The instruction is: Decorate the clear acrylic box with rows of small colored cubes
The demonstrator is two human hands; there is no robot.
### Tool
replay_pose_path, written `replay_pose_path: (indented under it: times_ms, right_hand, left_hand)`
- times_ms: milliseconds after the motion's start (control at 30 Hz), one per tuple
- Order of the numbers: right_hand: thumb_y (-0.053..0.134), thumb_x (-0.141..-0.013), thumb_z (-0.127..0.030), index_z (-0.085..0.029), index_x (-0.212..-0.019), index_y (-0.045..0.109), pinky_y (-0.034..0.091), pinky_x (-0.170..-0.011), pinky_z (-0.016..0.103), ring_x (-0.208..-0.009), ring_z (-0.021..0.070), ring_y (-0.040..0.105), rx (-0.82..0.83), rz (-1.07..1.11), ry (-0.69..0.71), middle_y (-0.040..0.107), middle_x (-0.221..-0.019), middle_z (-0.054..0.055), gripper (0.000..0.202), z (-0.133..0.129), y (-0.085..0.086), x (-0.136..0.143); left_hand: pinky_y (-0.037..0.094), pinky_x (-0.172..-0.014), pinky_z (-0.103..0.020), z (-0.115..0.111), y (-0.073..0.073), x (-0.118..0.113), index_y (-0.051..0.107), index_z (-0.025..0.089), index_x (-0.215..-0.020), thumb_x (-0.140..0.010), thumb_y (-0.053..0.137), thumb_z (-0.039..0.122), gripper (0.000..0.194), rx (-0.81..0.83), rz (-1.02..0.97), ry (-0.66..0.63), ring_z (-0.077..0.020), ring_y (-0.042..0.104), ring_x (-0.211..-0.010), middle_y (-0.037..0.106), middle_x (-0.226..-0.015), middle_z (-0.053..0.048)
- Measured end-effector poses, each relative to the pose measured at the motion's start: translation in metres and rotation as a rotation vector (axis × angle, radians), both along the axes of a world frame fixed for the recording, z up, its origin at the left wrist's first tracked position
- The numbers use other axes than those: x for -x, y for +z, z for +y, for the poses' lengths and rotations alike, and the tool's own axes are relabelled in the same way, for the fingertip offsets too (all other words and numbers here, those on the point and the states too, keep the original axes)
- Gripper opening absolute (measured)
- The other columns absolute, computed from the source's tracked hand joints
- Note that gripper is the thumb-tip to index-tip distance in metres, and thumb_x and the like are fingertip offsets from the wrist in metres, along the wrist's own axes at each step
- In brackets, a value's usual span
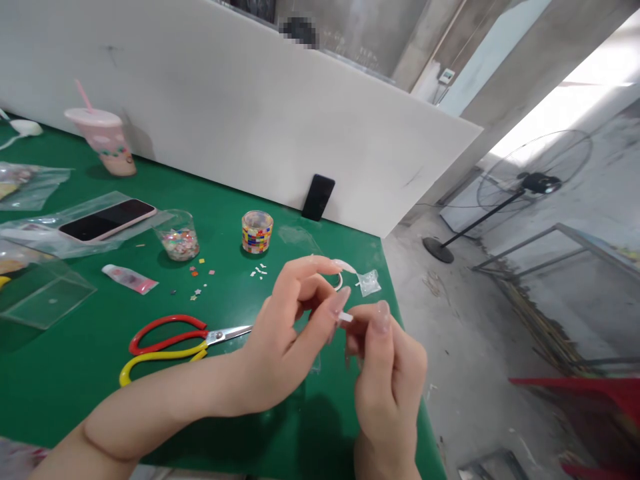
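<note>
Both hands are raised over the near right part of a green table (75,303). The left hand (287,327) pinches 1 small white strip (345,317) between thumb and fingertips; the strip lies between the 2 hands, its free end pointing toward the right hand (387,367). The right hand is curled, thumb pressed against the bent forefinger beside that end; whether it also grips the strip cannot be told.

Just beyond the fingers lies 1 small clear packet (370,283). To the left of the left hand, above the forearm, are scissors (215,337) with 1 red and 1 yellow handle, blades directed at the hand. Farther forward and left are small white pieces (260,269), a round container (257,233) with multicoloured blocks, scattered star-shaped pieces (197,292), a tube (131,279) and a clear cup (181,243) of small decorations. Well beyond the hands, a black phone (319,197) leans on a white panel (225,100); far left are a pink-edged phone (107,220) and a pink drink cup (107,143) with 1 straw.
</note>
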State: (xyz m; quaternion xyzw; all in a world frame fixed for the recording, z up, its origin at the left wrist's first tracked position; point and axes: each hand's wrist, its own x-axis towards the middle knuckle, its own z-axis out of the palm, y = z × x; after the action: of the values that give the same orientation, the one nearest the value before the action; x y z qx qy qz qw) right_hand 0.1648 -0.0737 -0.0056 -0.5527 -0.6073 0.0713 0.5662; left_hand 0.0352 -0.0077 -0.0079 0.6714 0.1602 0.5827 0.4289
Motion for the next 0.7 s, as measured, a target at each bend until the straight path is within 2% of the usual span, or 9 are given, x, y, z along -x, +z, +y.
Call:
replay_pose_path:
  times_ms: [133,300,433,533,633,700]
  right_hand:
    - [0.046,-0.120,-0.036,-0.022,-0.078,0.068,0.038,-0.044,0.019,-0.045,0.0072,0.048,-0.004,0.066,-0.020,0.051,-0.056,-0.006,0.049,-0.0009,0.0051,-0.0026]
    - [0.053,-0.118,-0.038,-0.023,-0.075,0.058,0.037,-0.044,0.018,-0.047,0.0074,0.044,0.002,0.129,0.033,0.049,-0.059,-0.007,0.045,0.0010,0.0028,-0.0028]
    - [0.056,-0.116,-0.033,-0.023,-0.078,0.056,0.041,-0.045,0.016,-0.049,0.0072,0.049,0.029,0.102,0.075,0.051,-0.061,-0.007,0.039,0.0061,0.0001,-0.0049]
    - [0.054,-0.117,-0.032,-0.023,-0.079,0.058,0.043,-0.045,0.015,-0.049,0.0071,0.053,0.010,0.075,0.077,0.053,-0.061,-0.007,0.039,0.0083,0.0010,-0.0063]
    - [0.059,-0.114,-0.026,-0.023,-0.085,0.065,0.046,-0.047,0.015,-0.048,0.0060,0.054,-0.083,-0.007,-0.041,0.060,-0.063,-0.008,0.030,0.0073,0.0003,-0.0065]
    - [0.070,-0.107,-0.020,-0.024,-0.101,0.074,0.052,-0.050,0.015,-0.052,0.0066,0.061,-0.192,-0.071,-0.151,0.068,-0.070,-0.008,0.008,0.0061,-0.0017,-0.0067]
  left_hand:
    - [0.052,-0.056,-0.013,-0.0003,0.0025,0.0025,0.056,0.034,-0.127,-0.111,0.060,0.011,0.028,0.051,-0.008,0.004,-0.0075,0.059,-0.059,0.057,-0.073,0.011]
    - [0.058,-0.062,-0.017,0.0042,0.0008,0.0016,0.065,0.029,-0.119,-0.106,0.067,0.012,0.021,-0.022,0.149,0.021,-0.0094,0.066,-0.065,0.069,-0.081,0.007]
    - [0.060,-0.065,-0.015,0.0054,0.0020,0.0007,0.065,0.027,-0.118,-0.105,0.064,0.007,0.024,-0.017,0.130,-0.054,-0.0083,0.071,-0.066,0.073,-0.079,0.008]
    - [0.062,-0.070,-0.012,0.0033,0.0045,0.0035,0.066,0.028,-0.118,-0.106,0.063,0.008,0.023,0.055,0.092,-0.117,-0.0069,0.075,-0.072,0.076,-0.084,0.008]
    - [0.061,-0.070,-0.009,0.0014,0.0067,0.0066,0.070,0.029,-0.115,-0.106,0.065,0.009,0.022,0.186,0.098,-0.120,-0.0048,0.076,-0.074,0.076,-0.086,0.009]
    - [0.059,-0.068,-0.006,0.0009,0.0083,0.0067,0.072,0.030,-0.112,-0.104,0.068,0.010,0.022,0.231,0.093,-0.074,-0.0031,0.075,-0.073,0.076,-0.084,0.010]
